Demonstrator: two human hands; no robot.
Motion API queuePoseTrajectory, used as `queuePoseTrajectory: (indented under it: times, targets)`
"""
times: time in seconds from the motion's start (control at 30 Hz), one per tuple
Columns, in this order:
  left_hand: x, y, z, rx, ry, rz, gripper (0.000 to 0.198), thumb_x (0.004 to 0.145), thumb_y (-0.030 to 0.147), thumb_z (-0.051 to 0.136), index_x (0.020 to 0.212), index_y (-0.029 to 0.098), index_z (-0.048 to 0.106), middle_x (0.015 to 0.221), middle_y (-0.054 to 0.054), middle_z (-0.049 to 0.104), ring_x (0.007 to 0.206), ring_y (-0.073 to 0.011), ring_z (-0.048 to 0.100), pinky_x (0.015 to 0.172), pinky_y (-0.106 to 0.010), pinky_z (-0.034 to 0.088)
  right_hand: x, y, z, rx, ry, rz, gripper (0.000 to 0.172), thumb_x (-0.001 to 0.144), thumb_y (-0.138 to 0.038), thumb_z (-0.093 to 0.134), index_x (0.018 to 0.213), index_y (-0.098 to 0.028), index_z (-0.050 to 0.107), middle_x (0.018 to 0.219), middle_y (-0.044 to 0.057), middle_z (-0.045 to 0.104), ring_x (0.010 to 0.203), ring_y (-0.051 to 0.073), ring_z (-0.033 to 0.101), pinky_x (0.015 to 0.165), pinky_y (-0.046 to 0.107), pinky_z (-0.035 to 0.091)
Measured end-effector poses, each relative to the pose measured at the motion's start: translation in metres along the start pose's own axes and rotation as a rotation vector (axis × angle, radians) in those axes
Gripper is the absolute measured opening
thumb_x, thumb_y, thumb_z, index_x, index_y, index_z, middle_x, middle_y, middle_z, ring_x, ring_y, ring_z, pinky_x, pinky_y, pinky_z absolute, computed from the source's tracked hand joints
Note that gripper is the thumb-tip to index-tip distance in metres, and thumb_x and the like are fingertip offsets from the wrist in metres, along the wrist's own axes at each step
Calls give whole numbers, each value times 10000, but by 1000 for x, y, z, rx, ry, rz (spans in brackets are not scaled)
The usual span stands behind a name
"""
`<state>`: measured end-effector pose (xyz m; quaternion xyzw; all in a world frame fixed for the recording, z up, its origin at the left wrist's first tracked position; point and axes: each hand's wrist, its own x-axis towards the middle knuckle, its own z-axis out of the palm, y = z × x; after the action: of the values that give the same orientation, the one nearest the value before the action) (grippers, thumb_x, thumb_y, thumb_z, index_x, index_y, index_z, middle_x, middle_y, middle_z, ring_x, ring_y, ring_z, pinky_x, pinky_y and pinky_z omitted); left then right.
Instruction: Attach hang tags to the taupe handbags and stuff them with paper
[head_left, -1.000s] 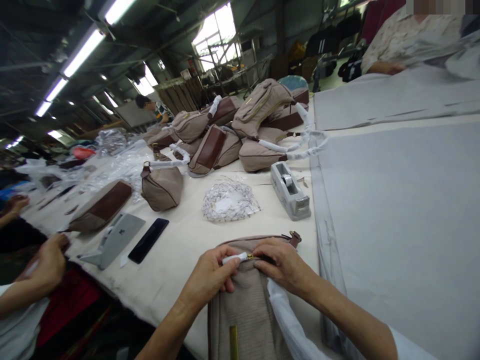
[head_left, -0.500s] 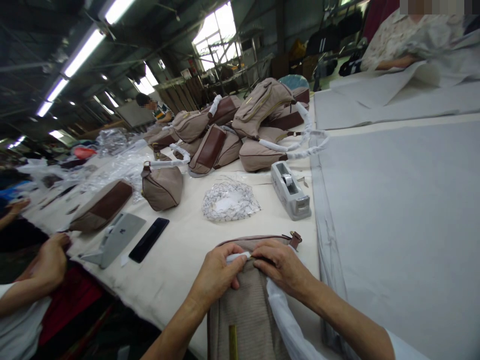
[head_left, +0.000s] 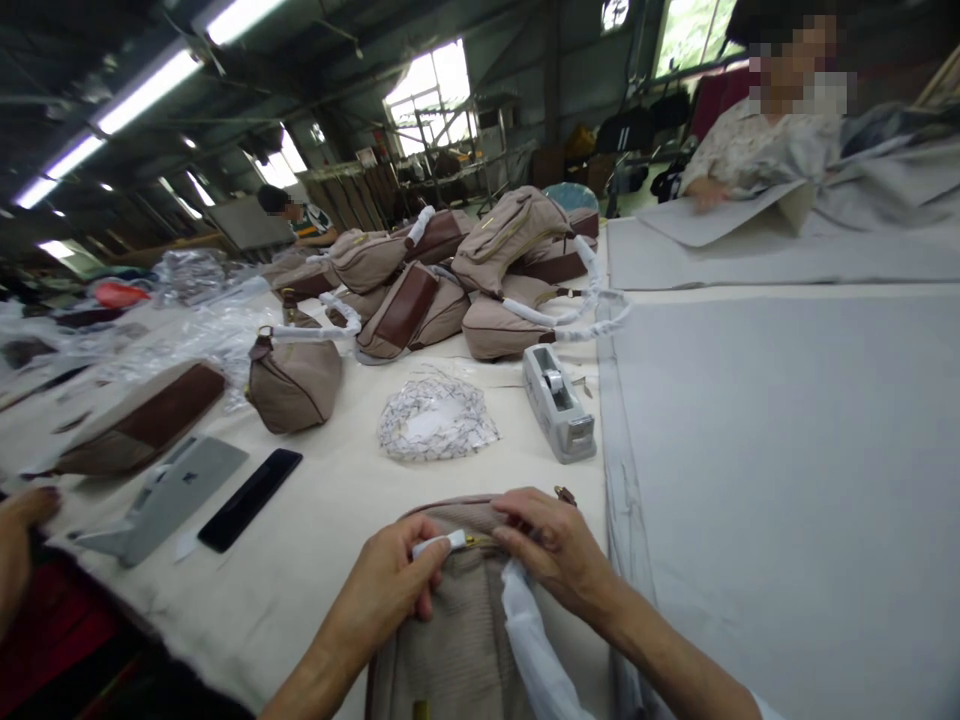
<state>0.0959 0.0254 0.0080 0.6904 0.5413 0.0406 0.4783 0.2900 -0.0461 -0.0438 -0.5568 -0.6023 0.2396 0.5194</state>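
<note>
A taupe handbag with fine ribbing lies on the table in front of me, partly cut off by the lower edge. My left hand pinches a white-wrapped zipper pull at the bag's top. A short stretch of gold zipper shows between my hands. My right hand grips the bag beside the zipper's end, thumb and fingers curled at the fabric; the exact contact is partly hidden. The bag's strap, wrapped in white, runs down below my right hand. A brown strap tab sticks out behind it.
Beyond the bag are a clear packet and a grey tape dispenser. Several taupe handbags are heaped behind. A phone and another dispenser lie left. Grey sheeting covers the right; a co-worker handles material there.
My left hand has moved left with the zipper pull, away from my right hand, exposing more gold zipper. The view has turned slightly right. A co-worker's hand at left has largely left view.
</note>
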Motion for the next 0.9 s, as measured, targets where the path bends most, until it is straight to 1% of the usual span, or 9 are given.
queuePoseTrajectory:
  times: [0.13, 0.23, 0.33, 0.47, 0.53, 0.6, 0.7, 0.8, 0.9]
  targets:
    - [1, -7, -1, -66, -14, 12, 321, 789, 470, 487, 716, 159, 517, 473, 39, 542, 352, -77, 476, 383, -168, 326, 27, 39, -61, -188, 384, 352, 286, 831, -372, 483, 937, -177, 663, 883, 59, 676, 767, 175, 604, 675, 274, 469]
    - [1, -8, -4, -115, -41, 6, 385, 799, 526, 443, 781, 152, 533, 592, 11, 603, 384, -91, 539, 370, -169, 336, 54, 72, -98, -276, 393, 462, 310, 800, -380, 464, 809, -153, 676, 736, 59, 666, 665, 180, 590, 600, 281, 452]
    - [0, -7, -8, -184, -63, -45, 378, 804, 512, 426, 744, 148, 507, 617, 6, 610, 384, -84, 550, 348, -155, 312, 73, 80, -108, -311, 348, 469, 296, 773, -357, 478, 657, -152, 658, 629, 46, 633, 599, 169, 563, 566, 274, 429]
    - [-1, -4, -11, -229, -79, -74, 247, 770, 387, 491, 703, 149, 485, 563, 32, 584, 350, -55, 514, 336, -134, 290, 71, 47, -85, -344, 357, 367, 275, 787, -376, 499, 736, -158, 658, 773, 62, 636, 718, 181, 558, 656, 287, 423]
    - [-1, -3, -11, -235, -65, -90, 215, 765, 352, 485, 688, 151, 477, 555, 33, 583, 340, -48, 501, 333, -132, 291, 60, 22, -62, -277, 182, 217, 250, 811, -368, 509, 786, -173, 664, 837, 57, 628, 759, 172, 559, 675, 271, 423]
    - [0, 0, -10, -235, -56, -102, 203, 762, 338, 481, 677, 153, 471, 552, 32, 583, 332, -46, 493, 328, -132, 288, 47, 3, -35, -157, -92, 108, 211, 831, -317, 515, 818, -188, 682, 820, 44, 615, 719, 150, 558, 626, 247, 421]
    - [0, 4, -8, -229, -52, -88, 197, 763, 334, 477, 690, 152, 481, 562, 33, 579, 324, -42, 480, 321, -133, 281, 32, -11, 2, -61, -324, 95, 159, 818, -224, 546, 789, -207, 702, 763, 21, 589, 655, 127, 545, 549, 223, 396]
    - [1, 5, -7, -209, -54, -69, 195, 771, 336, 472, 726, 150, 510, 563, 42, 565, 321, -42, 475, 322, -135, 287, 27, -12, 21, -54, -360, 103, 168, 803, -169, 563, 710, -207, 698, 729, 9, 579, 667, 127, 552, 553, 221, 389]
    - [-1, 3, -8, -196, -65, -46, 248, 788, 388, 468, 749, 149, 519, 560, 43, 560, 327, -48, 484, 330, -139, 301, 26, -12, 23, -49, -342, 104, 166, 806, -160, 566, 722, -213, 698, 727, 3, 579, 678, 129, 554, 569, 226, 386]
